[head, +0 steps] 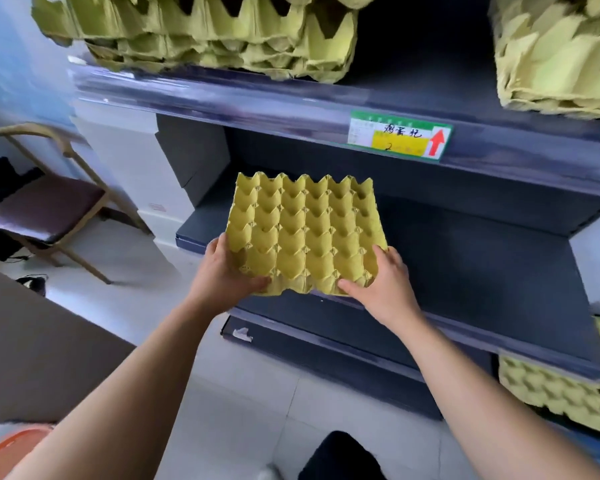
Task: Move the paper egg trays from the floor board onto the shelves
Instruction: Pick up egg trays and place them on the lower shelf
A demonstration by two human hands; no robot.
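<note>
Here the left hand and right hand each grip a near corner of one yellow paper egg tray, thumbs on top and fingers curled beneath, probably so the flimsy pulp stays level. The tray reaches forward from both grips, over the front of the dark middle shelf; whether its far edge touches the shelf cannot be told. Stacked trays already sit on the shelf above.

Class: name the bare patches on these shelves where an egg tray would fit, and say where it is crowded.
Middle shelf: bare from the egg tray rightward to the side wall. Upper shelf: a dark gap between the left stack and right stack. Crowded: the upper shelf's ends, the bottom-right stack.
</note>
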